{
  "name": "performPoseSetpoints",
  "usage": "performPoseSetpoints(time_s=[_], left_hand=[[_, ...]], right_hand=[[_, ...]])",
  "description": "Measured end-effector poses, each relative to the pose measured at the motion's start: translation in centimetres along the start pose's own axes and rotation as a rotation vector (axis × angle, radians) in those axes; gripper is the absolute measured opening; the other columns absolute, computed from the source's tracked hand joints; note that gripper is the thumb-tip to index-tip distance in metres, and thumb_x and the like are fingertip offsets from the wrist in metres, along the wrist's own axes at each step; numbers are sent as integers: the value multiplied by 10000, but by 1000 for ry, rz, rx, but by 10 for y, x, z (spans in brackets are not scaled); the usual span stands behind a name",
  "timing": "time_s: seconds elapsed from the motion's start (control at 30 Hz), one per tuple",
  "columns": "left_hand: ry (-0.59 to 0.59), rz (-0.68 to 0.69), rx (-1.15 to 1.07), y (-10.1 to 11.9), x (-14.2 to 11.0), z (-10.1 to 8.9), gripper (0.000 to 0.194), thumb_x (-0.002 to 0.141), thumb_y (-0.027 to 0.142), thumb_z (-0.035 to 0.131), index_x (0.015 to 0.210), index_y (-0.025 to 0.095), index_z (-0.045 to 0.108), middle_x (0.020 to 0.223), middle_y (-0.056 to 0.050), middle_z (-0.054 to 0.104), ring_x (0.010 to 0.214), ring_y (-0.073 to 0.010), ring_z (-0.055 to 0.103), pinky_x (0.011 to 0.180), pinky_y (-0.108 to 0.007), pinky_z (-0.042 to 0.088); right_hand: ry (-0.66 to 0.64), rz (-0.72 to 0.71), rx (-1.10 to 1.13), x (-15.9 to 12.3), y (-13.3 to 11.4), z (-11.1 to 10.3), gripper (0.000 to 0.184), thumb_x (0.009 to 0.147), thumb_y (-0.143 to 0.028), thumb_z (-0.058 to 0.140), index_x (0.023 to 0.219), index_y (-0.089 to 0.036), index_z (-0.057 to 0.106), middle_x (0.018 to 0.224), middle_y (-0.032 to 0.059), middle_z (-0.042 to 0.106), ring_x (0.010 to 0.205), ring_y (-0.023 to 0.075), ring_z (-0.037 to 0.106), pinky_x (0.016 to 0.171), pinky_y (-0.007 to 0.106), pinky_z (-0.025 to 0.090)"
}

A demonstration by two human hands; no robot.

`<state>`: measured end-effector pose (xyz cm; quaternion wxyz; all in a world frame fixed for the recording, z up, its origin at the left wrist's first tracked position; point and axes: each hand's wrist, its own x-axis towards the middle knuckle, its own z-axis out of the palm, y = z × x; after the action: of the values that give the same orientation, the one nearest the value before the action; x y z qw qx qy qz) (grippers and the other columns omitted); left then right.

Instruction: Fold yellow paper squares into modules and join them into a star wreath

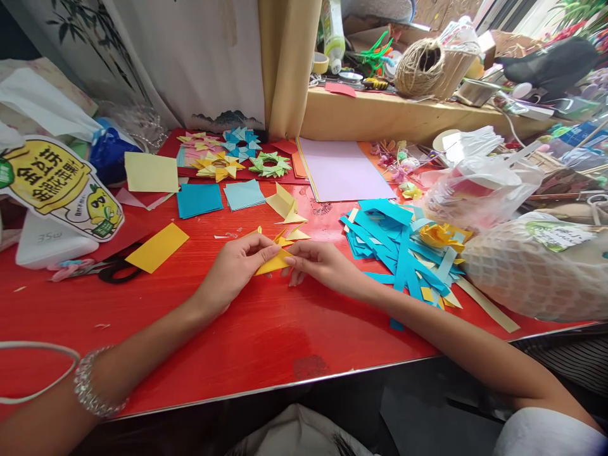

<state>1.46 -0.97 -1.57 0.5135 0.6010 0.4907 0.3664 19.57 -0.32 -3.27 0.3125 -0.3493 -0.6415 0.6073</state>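
Over the middle of the red table (266, 342), a folded piece of yellow paper (272, 263) is pinched between my two hands. My left hand (244, 263) grips its left side between thumb and fingers. The fingertips of my right hand (320, 263) close on its right corner. Just behind lie folded yellow and cream paper pieces (285, 206). Left of my hands are a yellow paper sheet (159, 247), a blue paper stack (199, 201) and a light blue paper stack (244, 194). Finished paper rings, among them a green one (270, 165), sit farther back.
A heap of blue paper strips (384, 237) lies right of my hands, beside a netted bundle (536, 266). Scissors (118, 269) rest partly under the yellow sheet. Lilac paper (344, 170) lies at the back, below a cluttered ledge (351, 111). A white cable (42, 345) loops at left.
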Motion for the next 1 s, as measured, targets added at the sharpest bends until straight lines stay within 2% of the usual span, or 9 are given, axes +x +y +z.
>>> performPoseSetpoints(time_s=[0.07, 0.13, 0.3, 0.4, 0.53, 0.67, 0.77, 1.0], left_hand=[[-45, -48, -75, 0, 1, 0, 212, 756, 381, 642, 796, 174, 626, 745, 14, 608, 672, -123, 560, 592, -215, 445], [-68, -52, -59, 0, 2, 0, 207, 743, 359, 660, 810, 167, 620, 736, 14, 621, 636, -120, 578, 601, -227, 463], [-29, -51, 16, -4, 1, -1, 203, 775, 341, 631, 713, 154, 584, 641, 23, 609, 533, -99, 577, 573, -224, 456], [-5, -35, -2, -5, 1, 0, 190, 777, 344, 636, 828, 167, 591, 681, 23, 623, 574, -111, 599, 611, -237, 473], [58, 49, 31, -4, 0, 1, 270, 807, 334, 612, 1042, 214, 559, 717, 32, 627, 632, -123, 620, 671, -258, 479], [59, 47, -15, -1, -2, 2, 229, 827, 315, 585, 1026, 202, 582, 683, 26, 619, 586, -114, 602, 630, -248, 491], [59, 45, -59, 0, -4, 2, 272, 819, 321, 594, 1062, 200, 597, 682, 17, 636, 570, -120, 607, 616, -257, 505], [44, 64, -59, 1, -4, 2, 352, 834, 337, 576, 1163, 213, 603, 604, 17, 629, 722, -162, 660, 705, -275, 518]], right_hand=[[32, 18, 40, 1, 1, -3, 220, 847, -361, 574, 867, -142, 574, 764, 22, 642, 636, 97, 657, 628, 225, 534], [80, 18, 66, 2, 2, -5, 210, 850, -349, 573, 851, -139, 579, 719, 18, 644, 650, 107, 666, 631, 227, 537], [78, 22, 77, 1, 2, -5, 195, 859, -333, 562, 855, -138, 572, 706, 19, 651, 652, 111, 668, 631, 230, 537], [86, 44, 102, 2, 1, -5, 176, 870, -303, 545, 853, -130, 567, 717, 24, 648, 639, 107, 662, 639, 237, 543], [143, 38, 140, 4, -4, -6, 138, 837, -267, 587, 847, -132, 565, 824, 28, 637, 689, 98, 652, 644, 226, 551], [210, -29, 131, 1, -10, -7, 171, 790, -237, 644, 918, -160, 559, 745, -8, 637, 672, 99, 658, 670, 228, 553], [219, -57, 138, -1, -12, -7, 164, 796, -239, 636, 918, -175, 547, 697, -18, 639, 649, 111, 669, 676, 254, 561], [243, -64, 177, 0, -8, -11, 156, 809, -256, 626, 938, -187, 571, 728, -15, 645, 655, 106, 675, 683, 251, 564]])
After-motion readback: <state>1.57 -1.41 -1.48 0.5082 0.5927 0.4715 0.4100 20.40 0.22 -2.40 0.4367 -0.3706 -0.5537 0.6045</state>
